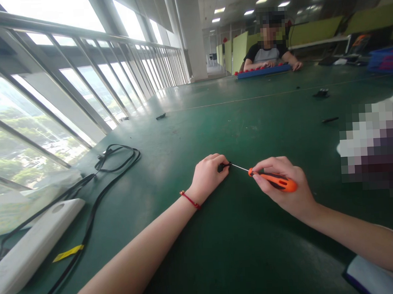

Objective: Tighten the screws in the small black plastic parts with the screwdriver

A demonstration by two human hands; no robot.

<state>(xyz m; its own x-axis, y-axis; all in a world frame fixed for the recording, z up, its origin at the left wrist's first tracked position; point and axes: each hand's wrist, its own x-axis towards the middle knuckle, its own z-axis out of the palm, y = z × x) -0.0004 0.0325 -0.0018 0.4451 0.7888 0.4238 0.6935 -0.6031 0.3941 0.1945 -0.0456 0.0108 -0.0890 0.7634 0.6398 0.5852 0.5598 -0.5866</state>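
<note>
Grip, right hand (284,186): fingers wrapped around the orange handle of a small screwdriver (274,180), thumb and forefinger pinching near the collar. Thin metal shaft points left, its tip meeting a small black part (222,166).

Grip, left hand (207,175): fingers curled shut on the small black part, pressing it down on the green counter (196,134). Most of the part is hidden under the fingertips; shape and type cannot be made out. Whether the tip sits in a screw head cannot be told. Red cord bracelet (190,200) on the left wrist.

Near left: white power strip (30,245), cut off by the frame edge, with black cable (114,162) looping away across the counter; yellow tag (67,253) on the cable, print unreadable. Clear plastic bag (28,199) beside the window railing, contents indistinct.

Far counter: several small dark pieces (321,93), too small to identify. Another person (268,51) sits at the far end, hands on a blue tray (263,70) with red items; details blurred.

Right edge: pixelated patch hides whatever lies there. Bottom right corner: pale object with dark rim (374,278), cut off, partly behind the right forearm.
</note>
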